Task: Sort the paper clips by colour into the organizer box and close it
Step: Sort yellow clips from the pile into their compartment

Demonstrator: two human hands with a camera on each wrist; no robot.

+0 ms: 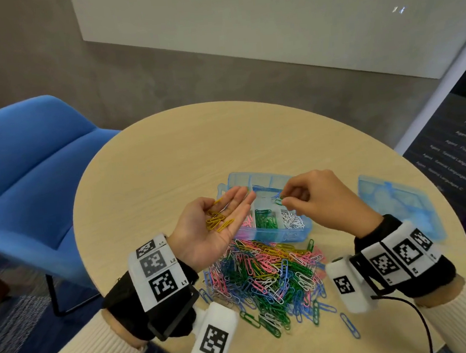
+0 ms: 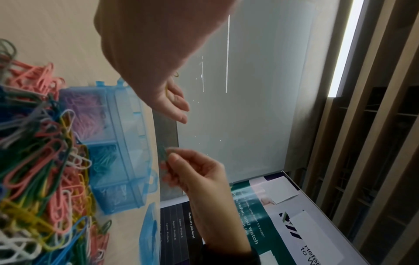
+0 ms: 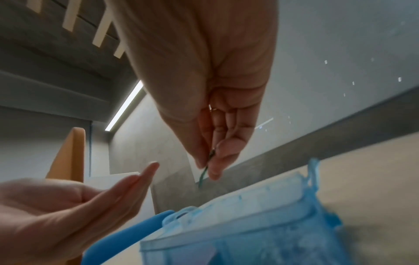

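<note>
The translucent blue organizer box (image 1: 300,233) (image 2: 127,143) (image 3: 249,224) stands open on the round table, with pink, green and white clips in its near compartments. A mixed pile of paper clips (image 1: 267,276) (image 2: 34,161) lies in front of it. My left hand (image 1: 239,201) (image 2: 176,107) (image 3: 68,206) is held palm up at the box's left end, fingers straight, with several yellow clips (image 1: 216,222) lying on the palm. My right hand (image 1: 285,200) (image 2: 172,161) (image 3: 207,168) hovers over the box and pinches a few clips, a green clip (image 1: 279,200) (image 3: 202,176) sticking out.
The box's loose lid (image 1: 396,205) (image 2: 149,233) lies on the table (image 1: 168,153) to the right. A blue chair (image 1: 31,178) stands close on the left. A dark printed board (image 1: 453,153) is beyond the table's right edge. A black cable (image 1: 421,317) hangs from my right wrist.
</note>
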